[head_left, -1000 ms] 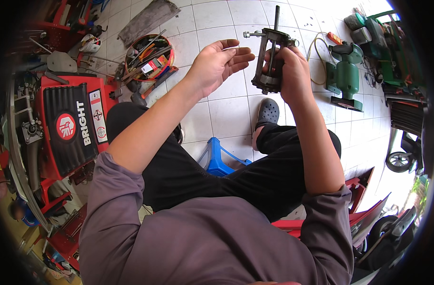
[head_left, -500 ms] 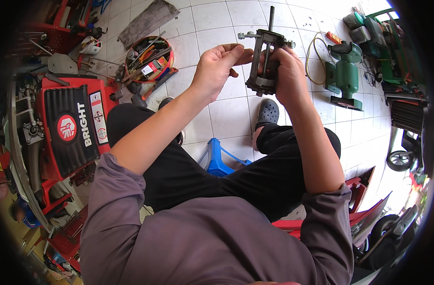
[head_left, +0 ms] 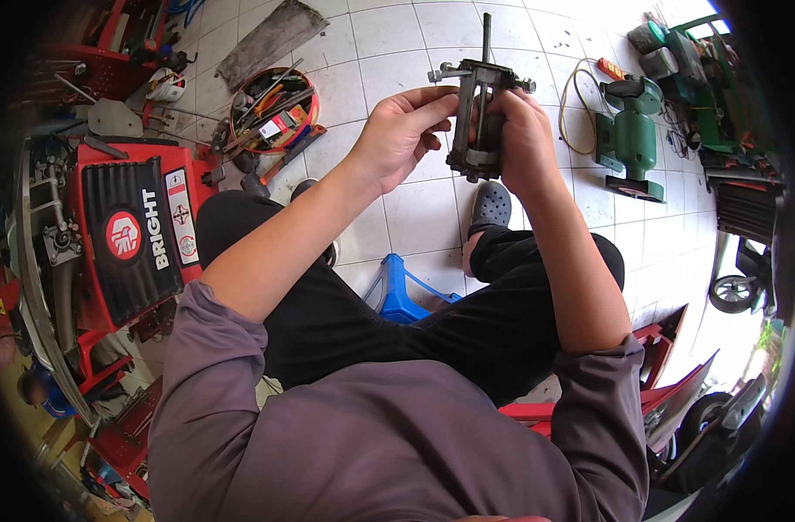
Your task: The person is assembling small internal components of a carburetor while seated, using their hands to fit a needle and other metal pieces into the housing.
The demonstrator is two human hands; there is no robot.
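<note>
My right hand (head_left: 526, 139) is wrapped around the right side of a dark metal frame (head_left: 465, 130), held upright above the floor. The frame has side bars, end plates and a long thin rod (head_left: 487, 36) sticking out past its far end. Bolts (head_left: 441, 72) project from its far left corner, and another bolt end shows at its far right. My left hand (head_left: 406, 130) has thumb and forefinger pinched together against the frame's left bar, the other fingers curled below. Whatever may be between those fingertips is hidden.
A round tub (head_left: 306, 109) of tools stands on the tiled floor, with a hammer (head_left: 258, 184) beside it. A green bench grinder (head_left: 634, 139) is at the right, a red machine (head_left: 123, 235) at the left. Between my legs is a blue plastic piece (head_left: 397, 300).
The metal frame has shifted slightly left and stands a little straighter. My left thumb and forefinger have moved right, from just beside the frame to its left bar.
</note>
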